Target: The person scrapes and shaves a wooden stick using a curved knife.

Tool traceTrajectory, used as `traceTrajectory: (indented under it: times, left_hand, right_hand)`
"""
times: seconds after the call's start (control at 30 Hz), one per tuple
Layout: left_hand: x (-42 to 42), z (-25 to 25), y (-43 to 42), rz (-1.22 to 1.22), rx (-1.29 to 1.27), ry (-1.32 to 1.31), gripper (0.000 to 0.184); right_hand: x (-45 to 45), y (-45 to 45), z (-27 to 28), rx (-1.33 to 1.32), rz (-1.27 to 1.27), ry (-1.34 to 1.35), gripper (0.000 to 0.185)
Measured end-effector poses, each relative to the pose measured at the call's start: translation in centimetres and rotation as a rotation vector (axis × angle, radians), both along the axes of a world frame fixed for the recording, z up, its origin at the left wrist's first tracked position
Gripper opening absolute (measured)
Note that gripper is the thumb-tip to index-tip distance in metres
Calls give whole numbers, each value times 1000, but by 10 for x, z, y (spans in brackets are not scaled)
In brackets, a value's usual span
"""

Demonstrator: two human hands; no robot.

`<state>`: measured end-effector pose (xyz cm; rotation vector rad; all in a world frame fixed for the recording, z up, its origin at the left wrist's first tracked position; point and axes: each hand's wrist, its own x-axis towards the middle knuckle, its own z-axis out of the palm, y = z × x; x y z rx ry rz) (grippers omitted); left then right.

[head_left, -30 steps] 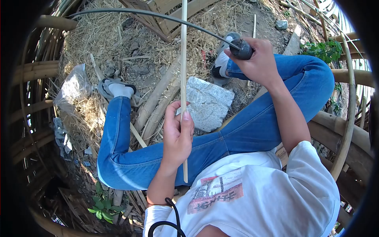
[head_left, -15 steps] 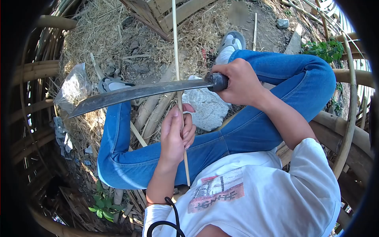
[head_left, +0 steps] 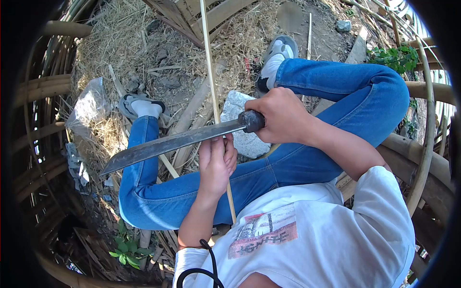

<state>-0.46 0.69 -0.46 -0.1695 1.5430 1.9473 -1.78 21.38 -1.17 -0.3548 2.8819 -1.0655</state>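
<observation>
A long pale strip of bamboo or wood point(head_left: 211, 72) runs from the top edge down to my lap. My left hand point(head_left: 216, 163) is closed round its lower part, with the fingertips partly hidden under the blade. In my right hand point(head_left: 283, 116) is the dark handle of a long curved knife point(head_left: 173, 145). Its blade points left and slightly down, crossing over the strip just above my left fingers. Whether the blade touches the strip I cannot tell. A pale grey stone block point(head_left: 249, 143) lies on the ground behind the handle.
My legs in blue jeans point(head_left: 336, 120) spread on both sides. Bamboo poles point(head_left: 192, 108) and straw cover the ground. A wooden crate point(head_left: 192, 19) stands at the top, a clear plastic bag point(head_left: 91, 105) at the left. Curved bamboo rails point(head_left: 425, 144) rise at the right.
My right hand has swung the knife down and left, from beyond the strip to across it near my left hand. The strip's top end has tilted left.
</observation>
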Motion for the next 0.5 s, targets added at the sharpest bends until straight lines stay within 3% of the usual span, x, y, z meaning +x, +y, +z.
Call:
traceTrajectory:
  times: [0.17,0.5]
  left_hand:
    - [4,-5,1,-6,-121,126,32]
    - [6,-8,6,13,-160,14,27]
  right_hand:
    - [3,-1,-3,-29,-26,70,14]
    - [3,-1,-10,228,-10,85,25]
